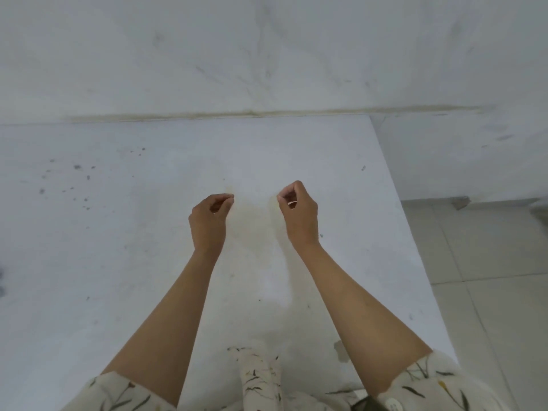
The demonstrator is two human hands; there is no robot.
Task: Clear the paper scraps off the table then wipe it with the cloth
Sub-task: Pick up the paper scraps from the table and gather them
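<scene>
Both my hands hover over the white table [124, 262], side by side near its middle. My left hand [209, 221] has its fingers curled in, thumb tip against the forefinger, and nothing shows in it. My right hand [298, 216] is curled the same way. A thin pale sliver shows inside its fingers, and I cannot tell whether that is a nail or a bit of paper. No paper scraps and no cloth are in view.
The table carries dark specks [77, 167] at the left and a faint yellowish stain [252, 215] between my hands. A white wall [267, 54] stands behind the table. Its right edge drops to a tiled floor [489, 247].
</scene>
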